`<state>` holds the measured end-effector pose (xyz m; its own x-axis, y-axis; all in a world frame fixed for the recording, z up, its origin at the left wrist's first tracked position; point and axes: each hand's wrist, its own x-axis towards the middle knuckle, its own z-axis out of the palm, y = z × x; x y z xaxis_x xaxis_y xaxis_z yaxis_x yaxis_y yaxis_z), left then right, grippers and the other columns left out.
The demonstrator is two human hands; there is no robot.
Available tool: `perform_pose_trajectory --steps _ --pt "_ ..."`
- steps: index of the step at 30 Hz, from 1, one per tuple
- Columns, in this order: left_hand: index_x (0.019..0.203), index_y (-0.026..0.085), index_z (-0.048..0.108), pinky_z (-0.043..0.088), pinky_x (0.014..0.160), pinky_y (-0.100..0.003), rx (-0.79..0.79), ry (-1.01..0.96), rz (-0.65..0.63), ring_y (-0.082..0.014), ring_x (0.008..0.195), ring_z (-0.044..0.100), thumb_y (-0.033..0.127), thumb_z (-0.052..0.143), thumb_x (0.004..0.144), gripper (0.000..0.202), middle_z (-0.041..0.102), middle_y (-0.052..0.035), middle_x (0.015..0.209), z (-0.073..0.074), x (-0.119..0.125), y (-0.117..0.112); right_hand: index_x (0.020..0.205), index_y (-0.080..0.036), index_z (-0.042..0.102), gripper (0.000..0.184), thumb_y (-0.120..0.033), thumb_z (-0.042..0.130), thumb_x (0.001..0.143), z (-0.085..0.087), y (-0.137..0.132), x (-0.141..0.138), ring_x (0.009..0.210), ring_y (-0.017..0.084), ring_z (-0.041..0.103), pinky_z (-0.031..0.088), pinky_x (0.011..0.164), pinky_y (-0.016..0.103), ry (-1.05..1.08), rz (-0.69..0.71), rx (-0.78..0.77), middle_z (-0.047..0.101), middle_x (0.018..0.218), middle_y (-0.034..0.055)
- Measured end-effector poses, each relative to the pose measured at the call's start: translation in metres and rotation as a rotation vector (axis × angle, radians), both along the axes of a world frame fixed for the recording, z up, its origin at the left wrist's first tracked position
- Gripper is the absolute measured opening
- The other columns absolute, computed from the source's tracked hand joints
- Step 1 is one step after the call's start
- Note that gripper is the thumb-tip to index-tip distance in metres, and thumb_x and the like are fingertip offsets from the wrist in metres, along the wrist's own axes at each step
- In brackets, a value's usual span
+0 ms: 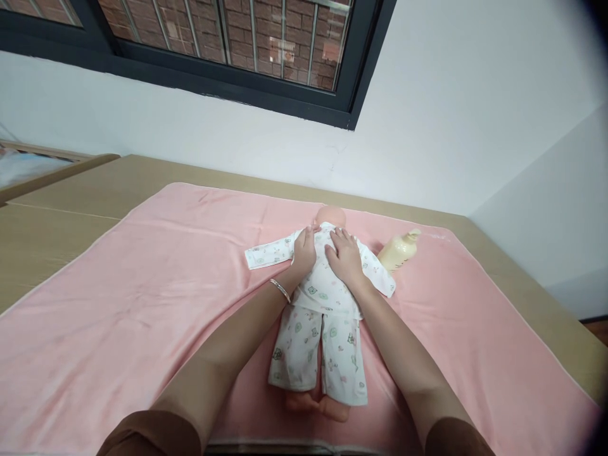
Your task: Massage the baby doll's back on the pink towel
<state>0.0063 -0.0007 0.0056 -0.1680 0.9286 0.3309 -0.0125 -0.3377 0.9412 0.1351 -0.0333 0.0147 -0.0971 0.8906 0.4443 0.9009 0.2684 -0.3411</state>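
A baby doll (327, 288) in a white printed top and trousers lies on a pink blanket (190, 266), its head away from me and its bare feet toward me. My left hand (304, 250) rests along the side of its upper chest near the shoulder, fingers extended. On the other side of the chest, my right hand (344, 253) lies flat with fingers stretched out on the cloth. Both sleeves of the top spread outward, and no doll hands show at their cuffs. A bracelet (280, 290) circles my left wrist.
A pale yellow pump bottle (399, 250) lies tilted beside the doll's right-hand sleeve. Under the blanket is a wooden table (137, 171), set against a white wall (427, 126) with a dark-framed window (285, 82). A wood-edged bin or crib (61, 166) stands at the far left.
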Motion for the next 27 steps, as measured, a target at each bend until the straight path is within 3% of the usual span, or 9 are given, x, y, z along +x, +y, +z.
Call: perform_pose_trajectory --steps 2,5,8,10,12,15,18,22,27 --pt "0.106 0.015 0.068 0.047 0.108 -0.04 0.005 -0.004 -0.01 -0.0212 0.112 0.066 0.06 0.025 0.099 0.063 0.073 -0.0143 0.114 -0.001 0.0 0.001 0.14 -0.018 0.057 0.048 -0.033 0.049 0.095 0.002 0.0 0.001 0.147 0.033 0.034 0.024 0.119 0.06 -0.062 0.067 -0.007 0.042 0.155 0.0117" --pt "0.106 0.015 0.068 0.047 0.108 -0.041 -0.006 -0.033 -0.019 -0.0214 0.112 0.067 0.059 0.026 0.099 0.061 0.073 -0.0142 0.114 -0.002 0.0 0.002 0.125 -0.022 0.069 0.038 -0.03 0.052 0.092 -0.001 -0.002 0.002 0.143 0.028 0.042 0.027 0.12 0.055 -0.025 0.12 0.074 0.053 0.147 0.0084" --pt "0.107 0.014 0.067 0.047 0.108 -0.04 -0.029 -0.049 -0.012 -0.0207 0.112 0.067 0.057 0.026 0.1 0.06 0.073 -0.0145 0.114 -0.001 0.0 0.001 0.111 -0.019 0.075 0.035 -0.026 0.047 0.092 -0.008 -0.003 0.002 0.134 0.023 0.053 0.034 0.119 0.046 0.112 0.044 0.161 0.066 0.132 0.0092" --pt "0.106 0.014 0.067 0.047 0.108 -0.039 -0.033 -0.045 -0.006 -0.0204 0.112 0.067 0.057 0.026 0.1 0.06 0.073 -0.0146 0.114 0.0 0.001 0.001 0.111 -0.016 0.076 0.038 -0.026 0.044 0.093 -0.011 -0.003 0.002 0.132 0.023 0.055 0.036 0.117 0.043 0.169 -0.028 0.16 0.067 0.13 0.0104" --pt "0.104 0.014 0.068 0.047 0.108 -0.039 -0.026 -0.041 0.001 -0.0204 0.111 0.067 0.057 0.026 0.1 0.06 0.073 -0.0144 0.113 -0.001 0.001 0.002 0.12 -0.015 0.072 0.041 -0.027 0.042 0.095 -0.01 -0.002 0.002 0.137 0.026 0.049 0.036 0.118 0.045 0.147 -0.051 0.115 0.061 0.138 0.011" --pt "0.103 0.015 0.068 0.047 0.108 -0.039 0.005 -0.031 0.004 -0.0205 0.111 0.067 0.059 0.027 0.099 0.061 0.073 -0.0137 0.112 -0.005 0.0 0.004 0.142 -0.016 0.056 0.049 -0.035 0.041 0.098 -0.003 0.0 0.002 0.148 0.033 0.032 0.027 0.119 0.057 0.004 -0.006 0.017 0.045 0.153 0.011" --pt "0.104 0.015 0.068 0.048 0.107 -0.039 0.032 -0.016 -0.003 -0.0204 0.112 0.067 0.062 0.027 0.098 0.063 0.073 -0.0135 0.113 -0.01 -0.001 0.007 0.147 -0.023 0.049 0.052 -0.041 0.043 0.099 0.003 -0.001 0.002 0.15 0.038 0.023 0.018 0.117 0.068 -0.127 0.059 -0.024 0.035 0.16 0.0098" --pt "0.107 0.015 0.068 0.049 0.106 -0.037 0.021 -0.013 -0.006 -0.0198 0.112 0.067 0.063 0.025 0.098 0.065 0.073 -0.0136 0.114 -0.013 -0.001 0.009 0.131 -0.025 0.064 0.041 -0.035 0.048 0.096 0.0 -0.005 0.001 0.144 0.03 0.039 0.02 0.12 0.061 -0.123 0.123 0.082 0.05 0.15 0.0082" --pt "0.106 0.015 0.068 0.049 0.106 -0.038 0.003 -0.021 0.006 -0.0207 0.112 0.068 0.064 0.026 0.097 0.065 0.073 -0.0142 0.113 -0.009 0.0 0.007 0.097 -0.022 0.077 0.031 -0.028 0.048 0.091 -0.01 -0.01 0.0 0.12 0.022 0.064 0.035 0.118 0.045 0.015 0.098 0.254 0.075 0.114 0.0062"
